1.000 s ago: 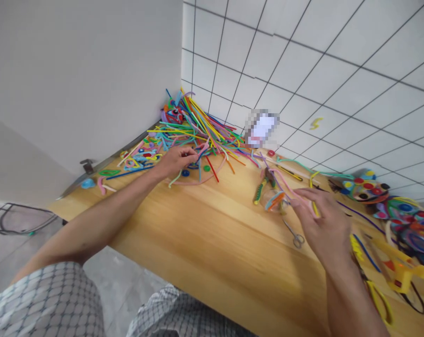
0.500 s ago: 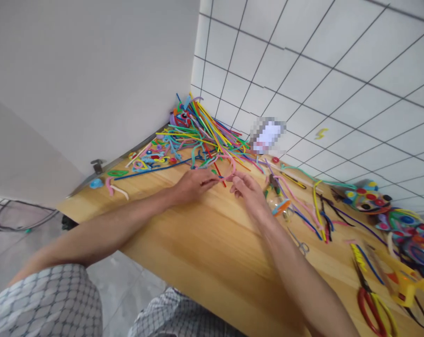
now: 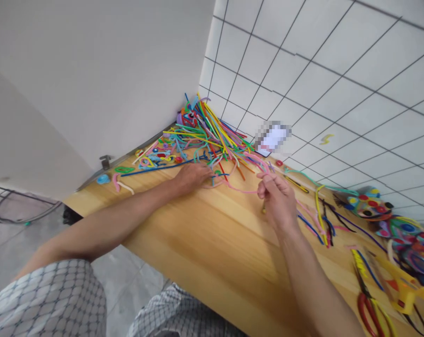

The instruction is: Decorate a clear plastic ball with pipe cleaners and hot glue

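Observation:
A thin pink pipe cleaner runs in a slack curve just over the tabletop between my two hands. My right hand pinches it between thumb and fingertips, and a pink loop rises behind those fingers. My left hand is low over the wood, fingers bent down around the strand's other end; its fingertips are partly hidden. Close past the left fingers lie short blue and green pipe cleaner pieces. A large heap of coloured pipe cleaners spreads behind both hands.
A phone leans on the tiled wall. Scissors with red and yellow handles and a yellow glue gun lie at right. Colourful decorated masks stand along the wall. A blue lid-like piece sits near the left edge.
My right hand has moved right, away from the left one, drawing the pink pipe cleaner out between them. My left hand stays near the heap. The view has shifted slightly.

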The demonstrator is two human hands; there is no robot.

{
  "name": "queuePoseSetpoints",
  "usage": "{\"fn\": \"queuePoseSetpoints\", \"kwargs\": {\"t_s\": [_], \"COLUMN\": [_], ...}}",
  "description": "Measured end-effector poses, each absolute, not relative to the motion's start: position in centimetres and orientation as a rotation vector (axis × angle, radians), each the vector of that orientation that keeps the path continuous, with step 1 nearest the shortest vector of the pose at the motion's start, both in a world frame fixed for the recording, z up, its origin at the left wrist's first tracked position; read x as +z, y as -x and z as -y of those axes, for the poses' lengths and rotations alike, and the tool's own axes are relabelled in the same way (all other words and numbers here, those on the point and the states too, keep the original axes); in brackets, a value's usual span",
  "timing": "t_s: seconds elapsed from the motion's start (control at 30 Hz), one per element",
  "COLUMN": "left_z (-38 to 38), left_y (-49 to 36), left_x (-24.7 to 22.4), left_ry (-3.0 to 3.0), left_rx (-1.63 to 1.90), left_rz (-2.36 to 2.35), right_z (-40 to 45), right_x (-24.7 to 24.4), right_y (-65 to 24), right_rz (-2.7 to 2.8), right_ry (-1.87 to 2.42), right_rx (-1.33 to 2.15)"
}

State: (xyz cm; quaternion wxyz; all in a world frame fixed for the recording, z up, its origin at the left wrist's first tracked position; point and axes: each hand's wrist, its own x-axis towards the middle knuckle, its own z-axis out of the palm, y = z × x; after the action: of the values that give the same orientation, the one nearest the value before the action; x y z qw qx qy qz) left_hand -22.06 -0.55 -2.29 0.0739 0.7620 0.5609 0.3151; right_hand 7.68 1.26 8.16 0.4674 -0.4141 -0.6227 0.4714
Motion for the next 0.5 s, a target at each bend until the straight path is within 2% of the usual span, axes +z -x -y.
{"fn": "queuePoseSetpoints", "kwargs": {"t_s": [0.27, 0.5], "left_z": [0.3, -0.1], "left_y": [22.7, 24.5], "left_x": [-1.9, -1.0], "left_ry": [-2.217, -2.078], "left_rx": [0.952, 1.105], "left_rz": [-1.772, -1.957], "right_z": [-0.6, -1.8], "right_x": [10.7, 11.4], "right_y": [-14.0, -22.8], "right_rz": [1.443, 1.342], "right_ry": [1.009, 1.176], "right_rx": [0.929, 0.256]}}
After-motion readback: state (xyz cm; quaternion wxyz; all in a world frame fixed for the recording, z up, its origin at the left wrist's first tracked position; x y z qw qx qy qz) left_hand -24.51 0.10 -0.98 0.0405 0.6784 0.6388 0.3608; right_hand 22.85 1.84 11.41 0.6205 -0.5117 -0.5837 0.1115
